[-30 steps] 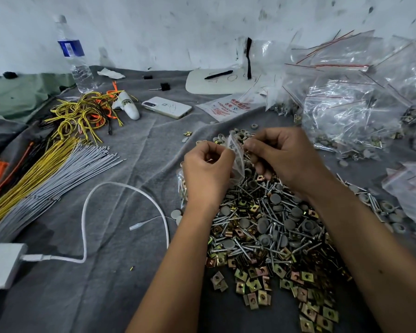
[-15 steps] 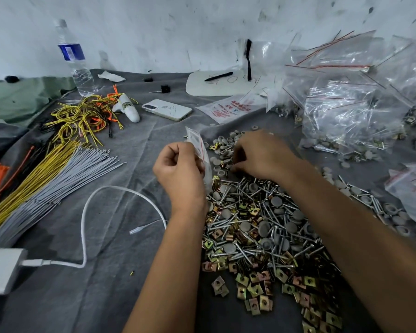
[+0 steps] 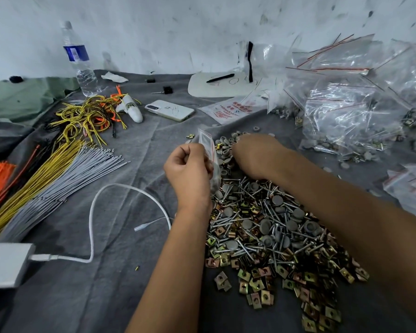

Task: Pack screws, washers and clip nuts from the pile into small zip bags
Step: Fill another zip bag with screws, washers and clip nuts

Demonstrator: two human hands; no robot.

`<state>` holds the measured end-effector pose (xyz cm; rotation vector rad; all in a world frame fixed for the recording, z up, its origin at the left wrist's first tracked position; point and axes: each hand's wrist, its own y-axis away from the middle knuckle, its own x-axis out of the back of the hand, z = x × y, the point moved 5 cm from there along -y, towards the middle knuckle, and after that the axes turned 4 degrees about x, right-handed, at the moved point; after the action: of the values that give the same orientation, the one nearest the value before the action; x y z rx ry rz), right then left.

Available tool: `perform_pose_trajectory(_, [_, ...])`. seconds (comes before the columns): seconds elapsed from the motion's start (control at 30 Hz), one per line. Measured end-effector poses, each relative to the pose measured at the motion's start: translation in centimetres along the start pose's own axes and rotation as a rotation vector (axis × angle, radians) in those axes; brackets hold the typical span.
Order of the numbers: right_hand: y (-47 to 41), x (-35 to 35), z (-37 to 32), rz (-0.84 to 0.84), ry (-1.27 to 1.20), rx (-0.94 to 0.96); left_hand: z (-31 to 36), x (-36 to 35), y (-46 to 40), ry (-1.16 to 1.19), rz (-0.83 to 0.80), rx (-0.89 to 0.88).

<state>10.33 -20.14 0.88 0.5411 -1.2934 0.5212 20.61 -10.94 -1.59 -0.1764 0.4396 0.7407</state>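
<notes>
A big pile of screws, grey washers and brass clip nuts [image 3: 269,227] lies on the grey cloth in front of me. My left hand [image 3: 187,171] grips a small clear zip bag [image 3: 208,146] with a red strip, held upright at the pile's left edge. My right hand [image 3: 257,155] rests palm down on the grey washers [image 3: 226,145] at the far end of the pile, fingers curled into them; what they hold is hidden.
Filled zip bags [image 3: 351,111] are heaped at the back right. Yellow and grey cable ties [image 3: 58,171] lie at left, tangled wires [image 3: 87,116] behind them. A phone [image 3: 169,109], water bottle [image 3: 78,61], white charger cable [image 3: 94,212] and white board with pen [image 3: 220,84] surround the pile.
Both hands held the bag together a second ago. The right hand let go and reached forward onto the washers; the left hand moved left with the bag.
</notes>
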Motion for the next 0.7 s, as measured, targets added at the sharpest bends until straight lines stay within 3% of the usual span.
perform_pose_trajectory(0.37, [0.1, -1.3, -0.5, -0.054, -0.063, 0.09, -0.1, -0.1, 0.2, -0.054, -0.03, -0.004])
perform_pose_trajectory(0.7, [0.4, -1.1, 0.2, 0.052, -0.222, 0.093, -0.5, 0.0, 0.0, -0.055, -0.021, 0.028])
